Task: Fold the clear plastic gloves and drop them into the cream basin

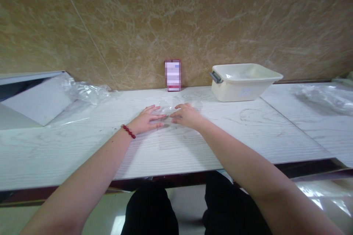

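Note:
A thin, clear plastic film or bag (pixel 165 105) lies on the white wood-grain table, and its outline is hard to make out. My left hand (pixel 147 120), with a red bead bracelet (pixel 128 131) at the wrist, rests over its left side, fingers stretched out and apart. Opposite it, my right hand (pixel 189 116) has its fingers spread and slightly bent, fingertips at the plastic. The fingertips of both hands nearly meet. Whether either hand pinches the film is not visible.
A phone (pixel 173 76) leans upright against the marble-patterned wall. Right of it stands a cream plastic bin (pixel 237 90) with a grey handle. At left are a white open box (pixel 41 99) and crumpled clear plastic (pixel 92 92); more clear plastic (pixel 328 97) lies at right.

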### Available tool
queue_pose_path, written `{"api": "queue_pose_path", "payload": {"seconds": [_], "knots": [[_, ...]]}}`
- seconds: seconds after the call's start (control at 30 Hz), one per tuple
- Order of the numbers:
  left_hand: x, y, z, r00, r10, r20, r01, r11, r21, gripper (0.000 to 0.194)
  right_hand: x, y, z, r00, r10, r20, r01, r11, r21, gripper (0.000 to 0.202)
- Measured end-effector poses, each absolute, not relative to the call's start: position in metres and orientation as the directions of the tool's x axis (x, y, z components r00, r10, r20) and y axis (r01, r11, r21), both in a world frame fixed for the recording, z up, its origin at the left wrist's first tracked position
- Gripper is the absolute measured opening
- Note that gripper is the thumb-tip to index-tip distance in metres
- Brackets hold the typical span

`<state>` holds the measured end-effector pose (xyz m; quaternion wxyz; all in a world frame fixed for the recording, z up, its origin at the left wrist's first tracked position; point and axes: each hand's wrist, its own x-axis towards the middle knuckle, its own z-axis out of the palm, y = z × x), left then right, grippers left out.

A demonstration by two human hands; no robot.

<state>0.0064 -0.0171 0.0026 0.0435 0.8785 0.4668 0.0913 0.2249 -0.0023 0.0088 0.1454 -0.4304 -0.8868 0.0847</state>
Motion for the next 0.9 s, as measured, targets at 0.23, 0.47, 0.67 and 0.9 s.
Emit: {"api": "queue_pose_path", "payload": {"seconds": [0.23,0.47,0.67,0.9], "knots": [[0.012,-0.019,0.003,0.559,0.824,0.092,0.815,-0.566,0.121,0.051,0.224,-0.001,0.007,-0.587,0.793,0.164,0.741,0.608,-0.284,0.036],[0.011,-0.019,0.002,0.538,0.84,0.072,0.832,-0.543,0.118,0.054,0.222,0.0,0.005,-0.566,0.815,0.121,0.766,0.575,-0.288,0.036],[0.005,-0.019,0.005,0.503,0.864,-0.02,0.859,-0.497,0.125,0.059,0.23,0.006,0.006,-0.533,0.843,0.067,0.801,0.529,-0.281,0.042],[0.001,-0.019,0.006,0.481,0.874,-0.06,0.873,-0.472,0.123,0.063,0.24,0.015,0.007,-0.546,0.838,0.012,0.81,0.532,-0.249,0.042]]}}
